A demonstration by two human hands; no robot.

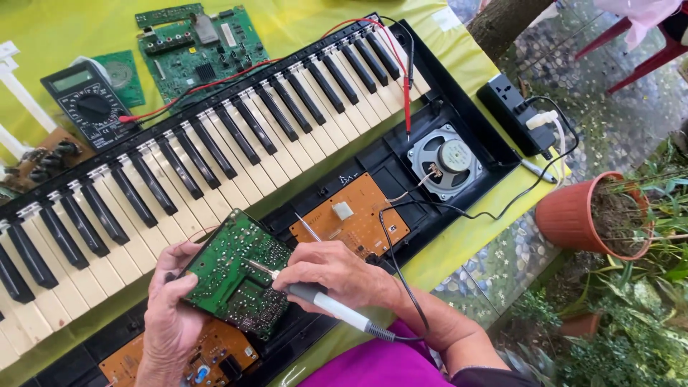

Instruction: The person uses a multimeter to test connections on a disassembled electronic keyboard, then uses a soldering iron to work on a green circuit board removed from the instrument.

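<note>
Holding the small green circuit board [236, 276] tilted up in my left hand [168, 315], fingers wrapped round its left edge, solder side facing me, just above the opened keyboard's near edge. My right hand [337, 276] is pinched round a grey-handled soldering iron [315, 295] like a pen, its metal tip touching the middle of the board. That side is covered in tiny silver solder dots, with one corner cut off at an angle.

Right behind it sits the black electronic keyboard with its top cover off [215, 150], white and black keys running across. An orange-brown circuit board [351, 218] lies in the casing just past my right hand, another orange board [208, 355] sits under my left wrist, and a round grey speaker [444, 161] is further right. The iron's black cord [390, 251] loops over the casing toward a black power strip [512, 111] at the table edge. A black multimeter [89, 104] with a red probe lead [405, 86] draped over the keys sits on the yellow-green tablecloth [64, 29], beside a bigger green circuit board [201, 46].

My fingers hide the board's left edge, and the keyboard's left end runs out of view.
</note>
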